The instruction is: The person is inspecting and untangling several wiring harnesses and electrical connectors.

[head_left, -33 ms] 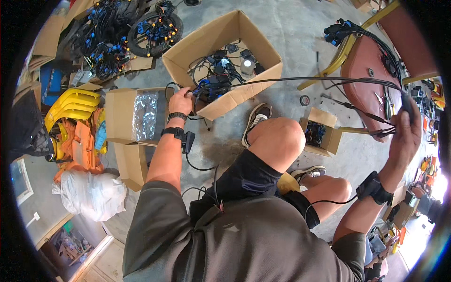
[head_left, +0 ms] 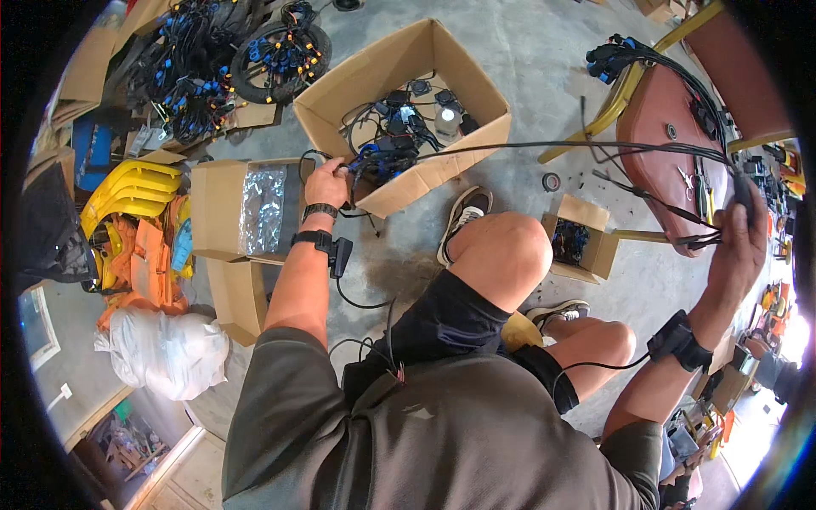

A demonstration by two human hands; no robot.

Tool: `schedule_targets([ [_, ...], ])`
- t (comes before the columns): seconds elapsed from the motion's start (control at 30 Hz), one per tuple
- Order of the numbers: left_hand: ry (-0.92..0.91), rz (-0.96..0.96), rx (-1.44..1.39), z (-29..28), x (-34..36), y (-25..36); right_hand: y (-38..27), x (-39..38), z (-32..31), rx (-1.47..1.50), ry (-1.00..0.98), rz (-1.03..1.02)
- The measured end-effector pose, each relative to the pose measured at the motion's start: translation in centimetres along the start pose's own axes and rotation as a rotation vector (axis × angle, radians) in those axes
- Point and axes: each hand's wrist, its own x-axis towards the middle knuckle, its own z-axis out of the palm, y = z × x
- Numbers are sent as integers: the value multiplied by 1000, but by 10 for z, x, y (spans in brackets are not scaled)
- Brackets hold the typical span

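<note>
Left hand (head_left: pixel 325 183) centre-left, clenched on black cable (head_left: pixel 544 145) at edge of open cardboard box (head_left: pixel 374 85) | right hand (head_left: pixel 738 246) far right, gripping cable bundle (head_left: pixel 680 200) beside red chair (head_left: pixel 659 144) | cable stretched between hands.

Two hands are seen, the left (head_left: pixel 327 180) and the right (head_left: pixel 738 255), each with one black wrist strap. One large open box (head_left: pixel 476 149) of black cables is counted, one box (head_left: pixel 212 212) with a silvery bag, and one small box (head_left: pixel 595 246) by the knee. Two shoes are visible, (head_left: pixel 463 217) and (head_left: pixel 557 313). One red chair (head_left: pixel 659 161), one white bag (head_left: pixel 166 348), one tape roll (head_left: pixel 551 182) and one stack of yellow parts (head_left: pixel 127 191) are counted.
</note>
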Motion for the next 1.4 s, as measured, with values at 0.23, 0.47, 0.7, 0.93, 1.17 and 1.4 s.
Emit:
schedule_targets([
  [0.23,5,18,5,2,3,-3,0,19,-53,5,239,-52],
  [0.47,-9,-6,30,3,7,-3,-2,24,-92,211,112,-103],
  [0.7,6,82,42,-18,13,4,-3,11,-88,150,256,-37],
  [0.93,39,65,-260,-63,16,21,17,-11,-67,85,221,26],
  [1.17,261,111,-339,-77,32,24,25,-28,-47,164,-3,48],
  [1.4,276,79,-813,-101,40,45,17,-51,-9,64,-110,98],
])
